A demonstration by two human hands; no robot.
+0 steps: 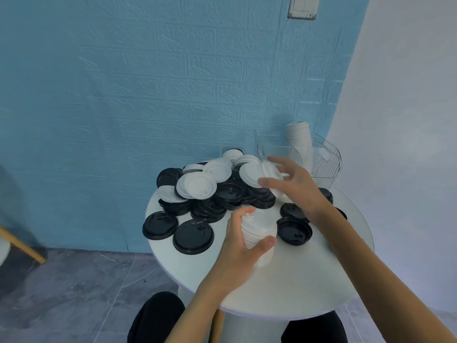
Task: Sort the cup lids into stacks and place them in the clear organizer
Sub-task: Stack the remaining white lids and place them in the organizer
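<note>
Done: white lid stack (298, 138) stands in your far-right clear organizer (326, 160).
Held: left hand (243, 240) fingers curled round a white stack (259, 227).
Right hand (294, 184): fingers spread, possibly pinching a white lid (272, 170).
Left: mixed lid pile (212, 191), black lids (193, 236).

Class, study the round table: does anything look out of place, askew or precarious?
Yes. Two black lids overhang the white table's near-left edge. The mixed black and white lid heap is jumbled, lids tilted at all angles.

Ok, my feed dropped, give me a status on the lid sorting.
Left hand grips white lid stack. Right hand pinching a white lid off the pile. Clear organizer holds one white stack. Nothing blocking.
</note>
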